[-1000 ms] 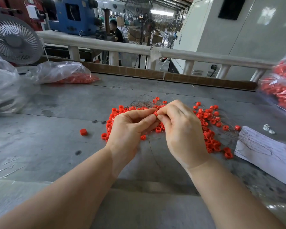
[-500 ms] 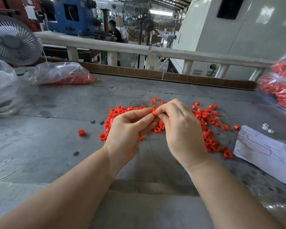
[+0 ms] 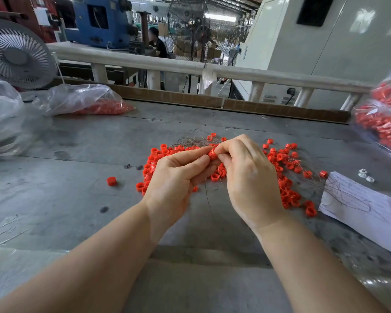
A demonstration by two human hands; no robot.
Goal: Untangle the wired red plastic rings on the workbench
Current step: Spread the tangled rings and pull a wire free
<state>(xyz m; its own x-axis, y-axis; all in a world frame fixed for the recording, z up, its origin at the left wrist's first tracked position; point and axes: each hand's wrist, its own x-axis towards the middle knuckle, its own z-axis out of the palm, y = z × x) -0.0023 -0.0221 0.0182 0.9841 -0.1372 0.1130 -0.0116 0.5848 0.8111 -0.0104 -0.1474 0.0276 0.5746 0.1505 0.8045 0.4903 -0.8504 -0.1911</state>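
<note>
Hands meet above the tangled pile of red rings (image 3: pixel 282 175) on the grey tabletop (image 3: pixel 77 199). Left hand (image 3: pixel 174 177) and right hand (image 3: pixel 248 175) each have a tight fingertip grip on one red ring (image 3: pixel 212 154), pinching it between them just over the pile. Thin wires (image 3: pixel 194 137) spread from the pile's far edge. One stray ring (image 3: pixel 111 181) lies left of the pile, a paper sheet (image 3: pixel 359 206) right of it.

Near the far left corner of the workbench (image 3: pixel 54 222), a clear plastic bag (image 3: pixel 81 99) holding red pieces. At the left edge, crumpled clear plastic (image 3: pixel 2 118), behind it a white fan (image 3: pixel 16 55). Toward the right edge, a written sheet of paper (image 3: pixel 366 208), just beyond it small white nuts (image 3: pixel 365 175). Past the far edge, a pale railing (image 3: pixel 235 74).
</note>
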